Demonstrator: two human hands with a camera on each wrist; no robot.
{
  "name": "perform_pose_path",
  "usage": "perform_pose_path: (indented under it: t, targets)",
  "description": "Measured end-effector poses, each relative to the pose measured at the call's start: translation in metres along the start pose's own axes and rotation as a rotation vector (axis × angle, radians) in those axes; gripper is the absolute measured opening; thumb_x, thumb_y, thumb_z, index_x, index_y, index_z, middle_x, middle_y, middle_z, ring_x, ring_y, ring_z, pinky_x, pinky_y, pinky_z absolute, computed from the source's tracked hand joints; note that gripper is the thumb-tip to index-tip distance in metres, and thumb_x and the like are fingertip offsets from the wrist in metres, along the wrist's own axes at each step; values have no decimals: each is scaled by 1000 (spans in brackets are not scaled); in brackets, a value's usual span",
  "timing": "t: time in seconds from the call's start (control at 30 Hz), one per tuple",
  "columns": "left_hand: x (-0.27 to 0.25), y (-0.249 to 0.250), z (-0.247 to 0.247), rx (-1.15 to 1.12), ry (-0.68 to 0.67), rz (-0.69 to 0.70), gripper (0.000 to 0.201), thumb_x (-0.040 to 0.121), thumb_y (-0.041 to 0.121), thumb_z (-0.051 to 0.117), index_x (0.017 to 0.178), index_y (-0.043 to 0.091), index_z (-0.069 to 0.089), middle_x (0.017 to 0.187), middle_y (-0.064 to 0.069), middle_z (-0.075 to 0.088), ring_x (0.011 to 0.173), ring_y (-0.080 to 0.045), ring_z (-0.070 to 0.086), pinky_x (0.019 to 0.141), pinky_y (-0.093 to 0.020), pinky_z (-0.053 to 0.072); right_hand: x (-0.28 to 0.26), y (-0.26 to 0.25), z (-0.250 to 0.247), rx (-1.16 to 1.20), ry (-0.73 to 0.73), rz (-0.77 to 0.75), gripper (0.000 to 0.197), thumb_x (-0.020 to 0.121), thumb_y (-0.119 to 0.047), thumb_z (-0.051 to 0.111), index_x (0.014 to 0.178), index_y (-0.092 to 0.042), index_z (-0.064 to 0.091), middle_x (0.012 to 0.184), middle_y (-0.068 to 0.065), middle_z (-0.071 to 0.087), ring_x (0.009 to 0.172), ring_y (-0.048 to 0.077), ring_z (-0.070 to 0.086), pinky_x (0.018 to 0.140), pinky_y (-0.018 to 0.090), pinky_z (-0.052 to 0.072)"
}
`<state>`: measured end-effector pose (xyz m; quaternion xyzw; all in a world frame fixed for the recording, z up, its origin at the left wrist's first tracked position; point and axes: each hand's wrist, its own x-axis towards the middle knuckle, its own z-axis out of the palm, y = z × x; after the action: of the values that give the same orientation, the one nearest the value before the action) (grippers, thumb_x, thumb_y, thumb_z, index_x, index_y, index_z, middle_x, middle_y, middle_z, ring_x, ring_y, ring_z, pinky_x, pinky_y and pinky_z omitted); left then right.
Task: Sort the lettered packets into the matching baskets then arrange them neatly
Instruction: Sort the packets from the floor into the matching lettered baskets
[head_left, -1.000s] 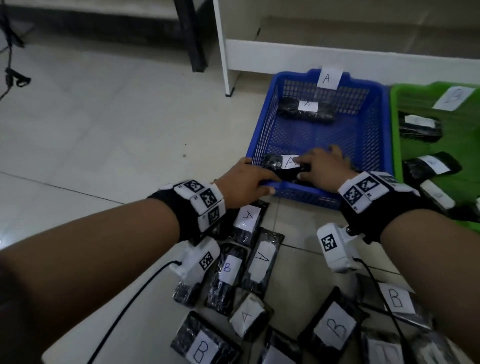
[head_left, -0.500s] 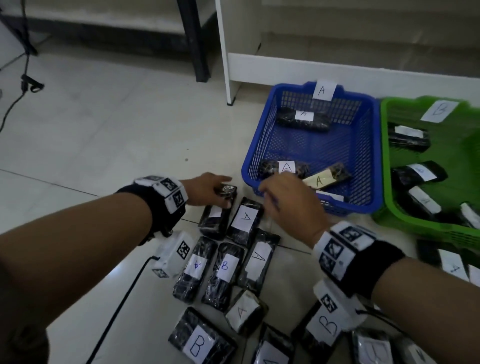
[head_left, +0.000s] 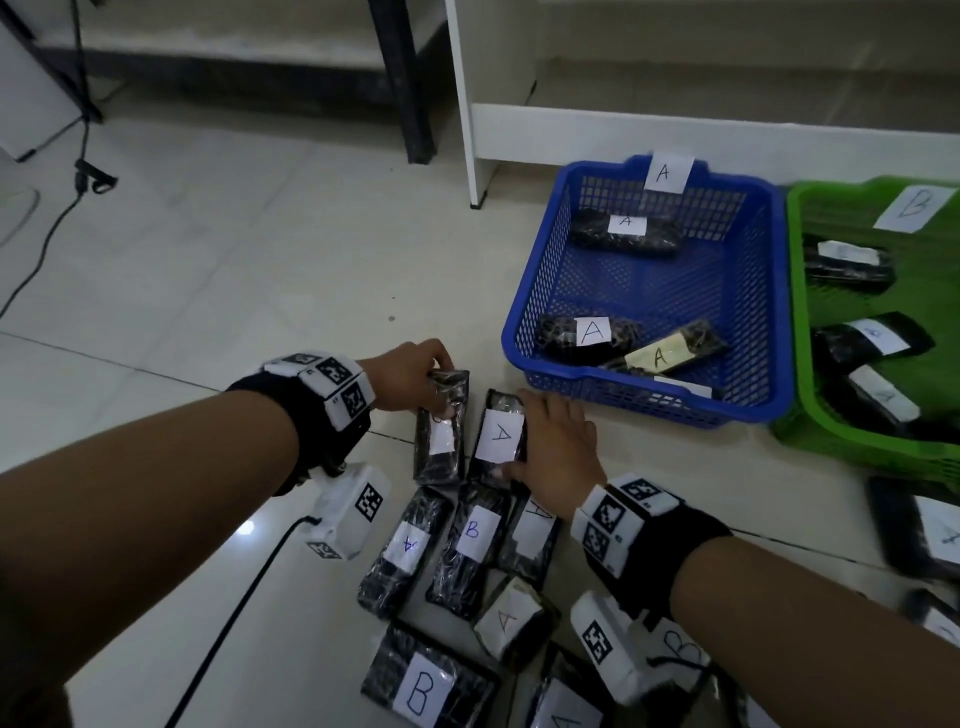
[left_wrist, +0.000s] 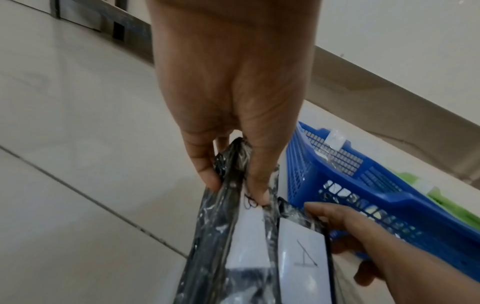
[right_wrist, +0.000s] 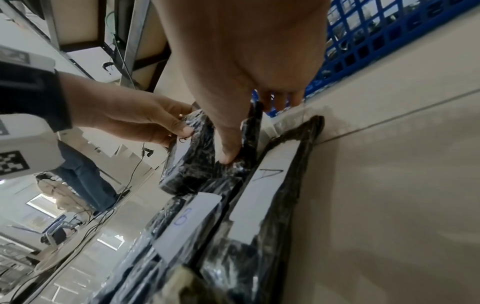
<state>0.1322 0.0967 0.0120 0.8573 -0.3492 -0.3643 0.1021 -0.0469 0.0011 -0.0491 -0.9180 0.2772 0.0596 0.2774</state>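
on the glossy tiled floor (head_left: 260, 270), beside the blue mesh basket (head_left: 535, 291), the left hand (head_left: 410, 376) pinches the crinkly end of a flat black film packet (head_left: 439, 436). the right hand (head_left: 558, 452) clasps the neighbouring a-labelled packet (head_left: 498, 434) by its edges. three a packets lie inside the basket.

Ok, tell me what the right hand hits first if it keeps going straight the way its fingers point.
Probably the near wall of the blue A basket; the right hand, gripping an A packet, points toward it across bare floor.
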Motion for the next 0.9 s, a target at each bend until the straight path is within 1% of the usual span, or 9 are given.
perform_pose_path:
  t: [0.13,0.2,0.27,0.43,0.53,0.63,0.67,0.77,0.9]
  targets:
    - [-3,0,-14,-377,-34,-59,45,80,0,69,115,10,43,111,-17,57,82,-24,58,69,-31,55,-9,-5,-8,277,39,-217,68,76,-11,74,130,-30,36,130,-3,29,104,25,55,86,38,51]
    - [-6,-1,-23,-479,-24,-63,50,81,-4,65,122,16,44,111,-18,55,88,-26,58,75,-34,54,-16,-9,-13,317,26,-288,56,81,-4,67,121,-31,38,123,-5,28,92,26,60,77,43,54]
    - [-9,0,-33,-547,2,-41,46,84,-4,57,124,19,51,106,-16,59,90,-26,58,81,-38,52,-21,-11,-21,352,47,-320,49,84,-3,62,118,-30,40,120,-3,32,92,26,58,76,44,53]
    - [-20,17,-53,-764,116,20,32,81,7,52,105,25,64,88,-2,59,78,-15,51,70,-28,40,-24,-11,-75,608,159,-342,59,82,-2,60,128,-35,41,117,-5,51,104,14,55,81,32,55]
    - [-22,36,-60,-892,182,48,32,67,18,53,96,26,61,83,1,58,71,-13,52,63,-25,38,-12,6,-115,789,334,-245,61,86,1,57,130,-31,32,104,-16,53,92,5,60,71,25,58]
    - [-16,55,-64,-940,254,94,24,73,19,56,96,23,57,80,2,59,67,-10,53,54,-22,39,5,37,-149,749,630,-164,45,90,3,51,126,-15,30,104,-15,48,89,1,57,69,5,48]
    - [-12,62,-64,-943,279,111,20,78,20,58,99,23,56,82,3,60,70,-9,54,53,-21,40,12,50,-157,718,696,-115,42,91,2,50,125,-10,30,102,-16,46,84,0,55,66,5,45]
    - [-2,74,-60,-956,350,123,17,85,23,61,101,24,55,91,6,66,78,-9,62,55,-21,48,26,86,-168,703,731,43,32,93,-2,48,118,-11,31,103,-4,46,86,16,54,71,25,44]
    - [5,83,-49,-952,404,139,24,86,23,65,108,18,58,104,-2,68,88,-13,66,66,-25,54,45,115,-165,862,596,212,30,91,0,47,108,-17,30,99,4,50,83,20,52,66,28,44]
